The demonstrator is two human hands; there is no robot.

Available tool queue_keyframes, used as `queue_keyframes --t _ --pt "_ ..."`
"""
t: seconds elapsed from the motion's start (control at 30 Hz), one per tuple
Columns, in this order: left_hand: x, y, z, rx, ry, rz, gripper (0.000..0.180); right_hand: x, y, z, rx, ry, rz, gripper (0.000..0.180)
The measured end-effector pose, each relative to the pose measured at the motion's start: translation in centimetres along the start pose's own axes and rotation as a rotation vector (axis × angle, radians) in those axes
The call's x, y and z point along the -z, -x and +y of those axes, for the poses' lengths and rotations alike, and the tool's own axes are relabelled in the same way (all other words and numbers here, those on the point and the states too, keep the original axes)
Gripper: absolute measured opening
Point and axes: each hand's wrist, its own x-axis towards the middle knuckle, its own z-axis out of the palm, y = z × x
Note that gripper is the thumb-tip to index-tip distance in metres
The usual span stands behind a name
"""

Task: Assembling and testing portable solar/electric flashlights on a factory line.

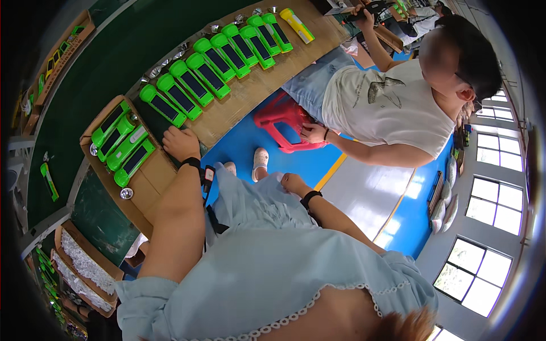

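Resting beside the left hand (pixel 180 143) (just touching): green flashlights (pixel 126 149).

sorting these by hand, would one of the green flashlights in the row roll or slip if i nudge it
Probably not roll: each green flashlight looks boxy and lies flat on the cardboard strip. Its glossy plastic shell may slide a little. It seems stiff, likely light. The left hand rests nearby.

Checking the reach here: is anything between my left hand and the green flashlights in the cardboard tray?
Nothing visible. The left hand rests on the bench beside the cardboard tray, and the nearest green flashlight lies just past the fingers with only open bench between.
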Motion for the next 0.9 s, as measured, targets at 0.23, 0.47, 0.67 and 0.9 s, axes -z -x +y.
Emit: queue_keyframes --t 0.23,0.47,0.67,0.9 --pt "-0.3 0.2 -0.1 0.0 -0.027 -0.041 0.019 -1.0 -0.3 -1.1 0.007 -0.032 -0.099 0.021" --pt "-0.5 0.0 0.0 -0.006 0.005 -0.009 0.018 -1.1 -2.2 -2.1 0.075 0.059 -0.106 0.025" --pt "-0.6 0.0 -0.4 0.015 -0.004 -0.004 0.018 0.2 -1.8 -4.4 0.074 0.065 -0.137 0.022" --pt "-0.5 0.1 0.1 0.034 0.001 -0.011 0.017 0.6 -1.9 -3.7 -0.006 0.064 -0.15 0.023"
